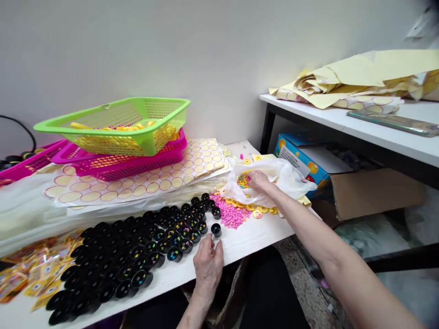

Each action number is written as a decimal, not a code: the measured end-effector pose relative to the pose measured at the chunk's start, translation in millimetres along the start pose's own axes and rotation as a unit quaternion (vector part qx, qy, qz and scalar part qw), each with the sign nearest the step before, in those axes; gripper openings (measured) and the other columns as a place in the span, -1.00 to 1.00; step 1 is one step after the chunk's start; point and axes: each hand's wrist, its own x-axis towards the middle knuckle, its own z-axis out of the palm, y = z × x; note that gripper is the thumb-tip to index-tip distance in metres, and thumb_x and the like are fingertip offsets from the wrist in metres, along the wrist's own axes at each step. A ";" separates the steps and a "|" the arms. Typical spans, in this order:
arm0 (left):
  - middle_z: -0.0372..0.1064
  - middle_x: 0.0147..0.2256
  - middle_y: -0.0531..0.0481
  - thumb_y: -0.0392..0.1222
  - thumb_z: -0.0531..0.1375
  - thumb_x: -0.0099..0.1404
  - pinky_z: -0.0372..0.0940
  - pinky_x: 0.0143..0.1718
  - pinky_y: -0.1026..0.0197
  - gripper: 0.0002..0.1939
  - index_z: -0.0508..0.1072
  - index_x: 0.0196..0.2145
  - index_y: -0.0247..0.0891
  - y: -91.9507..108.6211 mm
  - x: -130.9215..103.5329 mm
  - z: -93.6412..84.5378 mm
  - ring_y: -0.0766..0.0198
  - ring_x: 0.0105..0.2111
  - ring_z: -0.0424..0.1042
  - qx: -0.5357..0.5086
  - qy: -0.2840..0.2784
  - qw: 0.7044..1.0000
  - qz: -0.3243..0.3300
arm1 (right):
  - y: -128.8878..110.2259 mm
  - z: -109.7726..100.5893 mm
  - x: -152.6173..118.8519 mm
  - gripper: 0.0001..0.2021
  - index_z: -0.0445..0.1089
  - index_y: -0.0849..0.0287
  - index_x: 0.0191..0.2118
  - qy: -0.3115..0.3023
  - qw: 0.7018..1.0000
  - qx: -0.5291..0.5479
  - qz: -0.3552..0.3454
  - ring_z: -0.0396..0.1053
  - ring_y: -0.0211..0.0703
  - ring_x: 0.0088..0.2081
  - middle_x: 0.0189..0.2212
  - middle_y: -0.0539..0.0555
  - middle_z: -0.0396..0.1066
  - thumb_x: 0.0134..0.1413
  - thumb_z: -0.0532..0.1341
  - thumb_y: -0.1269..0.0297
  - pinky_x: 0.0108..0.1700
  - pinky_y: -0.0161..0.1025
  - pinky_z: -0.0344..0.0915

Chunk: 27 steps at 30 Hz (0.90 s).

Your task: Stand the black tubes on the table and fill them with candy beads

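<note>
My left hand [208,259] rests at the table's front edge, fingers loosely bent and thumb apart, with nothing visible in it. Just beyond its fingertips stands a single small black cup [216,230], apart from the many others. My right hand [259,181] reaches into a white plastic bag [284,171] and touches small multicoloured beads [243,179]. Its fingers are drawn together; what they pinch is hidden. Pink beads [233,211] lie loose in front of the bag, beside yellow rings [272,210]. Rows of black cups [137,251], several with coloured bits inside, fill the left side.
A green basket [151,141] with yellow pieces sits on a magenta basket [130,167], over sheets of printed circles [164,183]. Orange packets [41,274] lie far left. At right, a white shelf [384,123] holds paper, above an open cardboard box [373,192].
</note>
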 end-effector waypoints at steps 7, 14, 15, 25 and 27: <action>0.34 -0.49 0.01 -0.20 0.09 0.22 0.24 -0.52 0.30 -0.79 0.40 -0.22 -0.33 0.3 -1.1 -0.1 0.34 -0.56 0.34 -0.001 0.005 1.000 0.020 | 6.5 -5.4 15.6 -0.69 0.44 0.19 -0.11 -0.091 0.989 -0.033 -0.113 0.38 -0.06 -0.12 -0.14 0.13 0.47 -0.03 0.16 0.46 -0.12 -0.33 0.21; 0.36 -0.47 0.01 -0.21 0.09 0.22 0.26 -0.52 0.30 -0.78 0.39 -0.20 -0.35 0.6 -0.1 -1.8 0.37 -0.60 0.32 -0.013 0.009 0.999 0.039 | 7.9 -4.2 8.6 -0.77 0.44 0.33 -0.17 -0.077 0.987 -0.078 -0.118 0.40 -0.06 -0.19 -0.20 0.24 0.45 0.10 0.12 0.36 -0.15 -0.22 0.25; 0.36 -0.47 0.00 -0.21 0.09 0.22 0.26 -0.52 0.30 -0.78 0.40 -0.20 -0.35 0.7 0.0 -2.1 0.37 -0.61 0.32 -0.016 0.011 0.999 0.038 | 6.8 -3.1 7.1 -0.76 0.43 0.34 -0.16 -0.069 0.987 -0.083 -0.118 0.40 -0.06 -0.17 -0.17 0.27 0.44 0.12 0.10 0.38 -0.14 -0.23 0.25; 0.36 -0.44 -0.02 -0.26 0.06 0.24 0.29 -0.51 0.30 -0.79 0.36 -0.17 -0.33 1.4 -3.9 -1.5 0.35 -0.56 0.34 -0.026 0.011 0.999 0.031 | -3.1 -2.5 8.3 -0.72 0.46 0.37 -0.24 -0.051 0.985 -0.101 -0.128 0.35 0.09 -0.07 -0.20 0.40 0.43 0.01 0.04 0.59 -0.06 -0.17 0.19; 0.36 -0.42 -0.04 -0.28 0.05 0.24 0.28 -0.51 0.30 -0.79 0.35 -0.17 -0.34 1.3 -4.6 -1.5 0.34 -0.54 0.35 -0.029 0.010 0.999 0.030 | -7.3 0.7 13.4 -0.74 0.47 0.37 -0.28 -0.050 0.988 -0.079 -0.124 0.36 0.08 -0.09 -0.20 0.40 0.43 -0.03 0.06 0.60 -0.07 -0.18 0.19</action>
